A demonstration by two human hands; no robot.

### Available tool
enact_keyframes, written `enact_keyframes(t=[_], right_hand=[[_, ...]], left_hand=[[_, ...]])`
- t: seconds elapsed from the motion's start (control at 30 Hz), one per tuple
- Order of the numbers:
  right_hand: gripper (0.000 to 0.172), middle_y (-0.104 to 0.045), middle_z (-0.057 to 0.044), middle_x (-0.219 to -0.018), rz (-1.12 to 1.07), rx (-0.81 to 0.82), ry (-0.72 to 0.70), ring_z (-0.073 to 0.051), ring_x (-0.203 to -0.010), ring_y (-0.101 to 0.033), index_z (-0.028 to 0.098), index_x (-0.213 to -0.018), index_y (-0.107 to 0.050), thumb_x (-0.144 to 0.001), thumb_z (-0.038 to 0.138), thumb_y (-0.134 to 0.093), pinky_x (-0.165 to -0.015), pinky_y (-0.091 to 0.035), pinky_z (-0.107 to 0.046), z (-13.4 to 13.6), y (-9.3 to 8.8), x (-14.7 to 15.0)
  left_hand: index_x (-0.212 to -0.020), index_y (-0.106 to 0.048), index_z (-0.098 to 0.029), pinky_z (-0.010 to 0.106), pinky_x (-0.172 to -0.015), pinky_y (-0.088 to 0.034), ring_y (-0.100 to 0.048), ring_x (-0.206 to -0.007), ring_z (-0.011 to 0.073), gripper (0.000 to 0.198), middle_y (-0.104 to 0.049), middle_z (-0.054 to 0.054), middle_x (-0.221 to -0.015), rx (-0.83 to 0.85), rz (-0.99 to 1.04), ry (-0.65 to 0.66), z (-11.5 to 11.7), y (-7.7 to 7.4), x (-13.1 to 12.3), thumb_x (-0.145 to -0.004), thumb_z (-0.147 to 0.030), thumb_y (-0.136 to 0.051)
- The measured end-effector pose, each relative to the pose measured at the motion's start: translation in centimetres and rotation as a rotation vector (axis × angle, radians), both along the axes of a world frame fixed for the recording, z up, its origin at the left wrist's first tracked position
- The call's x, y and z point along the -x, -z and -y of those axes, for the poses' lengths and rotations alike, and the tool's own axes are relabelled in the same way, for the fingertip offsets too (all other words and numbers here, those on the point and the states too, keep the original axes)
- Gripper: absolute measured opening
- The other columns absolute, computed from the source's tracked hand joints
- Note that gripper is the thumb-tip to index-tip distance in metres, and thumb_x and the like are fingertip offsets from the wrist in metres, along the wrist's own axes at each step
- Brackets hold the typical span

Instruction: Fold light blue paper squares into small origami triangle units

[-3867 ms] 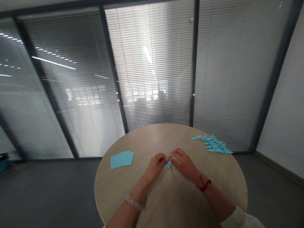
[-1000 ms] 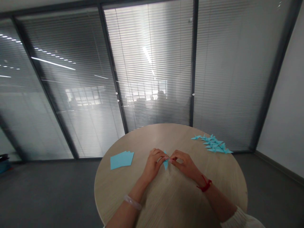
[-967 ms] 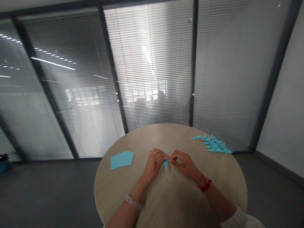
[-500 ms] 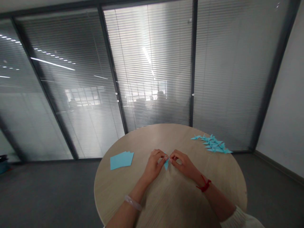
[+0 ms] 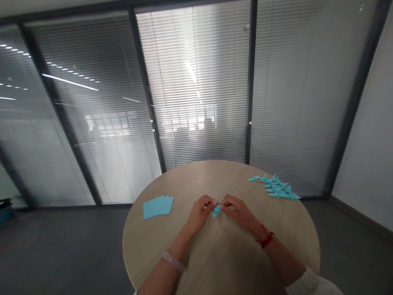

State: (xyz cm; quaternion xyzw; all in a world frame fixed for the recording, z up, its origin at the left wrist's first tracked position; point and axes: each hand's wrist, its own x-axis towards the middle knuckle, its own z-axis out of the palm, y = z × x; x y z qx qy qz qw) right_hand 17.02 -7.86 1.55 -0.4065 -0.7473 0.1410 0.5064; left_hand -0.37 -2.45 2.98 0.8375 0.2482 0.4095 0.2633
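Between my hands, just above the middle of the round table, is a small folded piece of blue paper (image 5: 216, 210). My left hand (image 5: 201, 211) pinches it from the left with thumb and fingertips. From the other side my right hand (image 5: 236, 209) also grips it, thumb against the bent fingers. The fingertips cover the paper's upper part, so its exact folded shape is hard to make out. A clear bangle (image 5: 172, 261) circles my left wrist, and a red cord bracelet (image 5: 265, 239) is on my right.
Flat blue paper sheets (image 5: 158, 207) lie overlapped at the table's left. Several folded blue paper cranes (image 5: 278, 187) are clustered at the far right edge. The pale wooden round table (image 5: 208, 172) stands before a glass partition with blinds (image 5: 196, 82).
The blue paper's downward point looks shorter and wider now, its angle having turned between my fingers. My right fingertips have come closer to it. The sheets and cranes stay put.
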Motion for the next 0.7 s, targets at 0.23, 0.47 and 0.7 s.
enact_keyframes(t=[0.23, 0.47, 0.7], right_hand=[[0.038, -0.059, -0.001, -0.072, -0.067, 0.063, 0.039, -0.013, -0.071, -0.056, 0.017, -0.075, -0.058, -0.094, 0.041, -0.036, -0.067, -0.043, -0.023, -0.27, 0.5, -0.06], [0.022, -0.059, -0.001, -0.08, 0.053, 0.01, 0.044, -0.013, -0.072, -0.055, 0.018, -0.082, -0.058, -0.09, 0.035, -0.047, -0.067, -0.044, -0.023, -0.2, 0.61, 0.43], [0.017, -0.058, -0.001, -0.075, 0.091, -0.024, 0.068, -0.013, -0.068, -0.054, 0.019, -0.074, -0.057, -0.088, 0.026, -0.049, -0.065, -0.043, -0.024, -0.23, 0.57, 0.44]], left_hand=[[-0.071, -0.061, -0.016, 0.024, -0.063, -0.039, -0.051, -0.067, 0.0132, 0.033, -0.056, 0.002, -0.069, 0.005, -0.011, -0.033, -0.28, 0.08, 0.11, -0.086, -0.041, -0.047], [-0.07, -0.063, -0.017, 0.024, -0.063, -0.04, -0.051, -0.068, 0.0134, 0.032, -0.055, 0.003, -0.072, -0.042, -0.039, -0.035, -0.02, 0.01, 0.0, -0.086, -0.04, -0.047], [-0.07, -0.063, -0.017, 0.025, -0.064, -0.04, -0.052, -0.072, 0.015, 0.034, -0.054, 0.004, -0.074, -0.041, -0.092, -0.025, 0.4, -0.11, -0.06, -0.087, -0.04, -0.045]])
